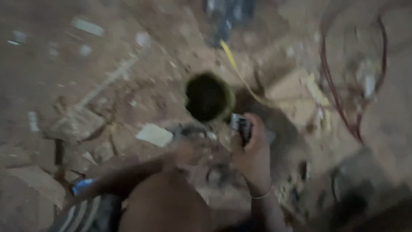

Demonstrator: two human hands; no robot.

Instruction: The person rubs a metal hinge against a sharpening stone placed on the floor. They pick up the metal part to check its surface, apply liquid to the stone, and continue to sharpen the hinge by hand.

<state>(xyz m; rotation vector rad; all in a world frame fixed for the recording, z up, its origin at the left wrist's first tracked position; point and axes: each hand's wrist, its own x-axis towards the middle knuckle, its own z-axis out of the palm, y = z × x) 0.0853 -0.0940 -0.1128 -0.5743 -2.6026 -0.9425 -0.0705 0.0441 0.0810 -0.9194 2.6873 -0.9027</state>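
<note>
I viewed the scene through the head camera; the frame was heavily blurred, so fine detail could not be confirmed.

Right hand (253,152): it was raised above the dirt floor (107,51) with its fingers curled around a small dark rectangular object with a pale striped face (241,125). The object sat at the top of the closed grip, just beside the rim of a round dark-green pot-like container with a black interior (209,98). I could not tell whether object and container touched. A thin pale bracelet (262,195) circled the wrist.

Left hand (185,151): it reached forward low over the debris, near a flat pale scrap (154,134) lying on the floor. Blur hid the fingers; I could not tell whether they were spread, closed or holding anything.

Surroundings: a yellow cord (234,64) ran from behind the container toward the top of the frame, and a loop of red wire (332,92) lay well apart to the right.

Progress, as a judgement: the small object was already picked up and held at the container's edge. The container's interior showed only black, so I could not say what it held. Loose rubble and scraps lay all around it.
</note>
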